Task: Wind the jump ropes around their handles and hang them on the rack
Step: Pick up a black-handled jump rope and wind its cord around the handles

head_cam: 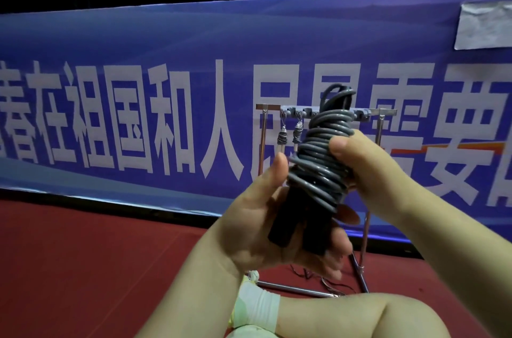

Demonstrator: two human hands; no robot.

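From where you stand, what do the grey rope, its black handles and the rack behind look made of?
The rope looks like smooth plastic or rubber-coated cord: grey, with a soft sheen on its coils. The handles seem matte black, perhaps foam or rubber; they reflect no light. The rack looks like polished metal tubing, silvery with bright highlights.

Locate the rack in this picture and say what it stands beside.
In the head view the rack stands right of centre on the red floor, before the blue banner, partly hidden behind the wound grey jump rope.
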